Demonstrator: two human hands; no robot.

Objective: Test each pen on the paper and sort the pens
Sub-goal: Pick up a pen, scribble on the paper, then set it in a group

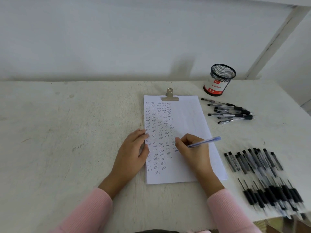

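Gripping blue pen in right hand, tip touching paper; pressing flat left hand on paper's left edge; working near pen pile at desk's right edge.

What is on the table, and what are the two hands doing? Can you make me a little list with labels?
right hand: holds a blue pen, tip down at the paper
left hand: rests flat on the paper's left edge
paper: held by a metal clip at the top, rows of small writing on its left half
small pile of pens: right of the paper, far side
big pile of pens: right of the paper, near side, blurred
mesh cup: upright behind the small pile
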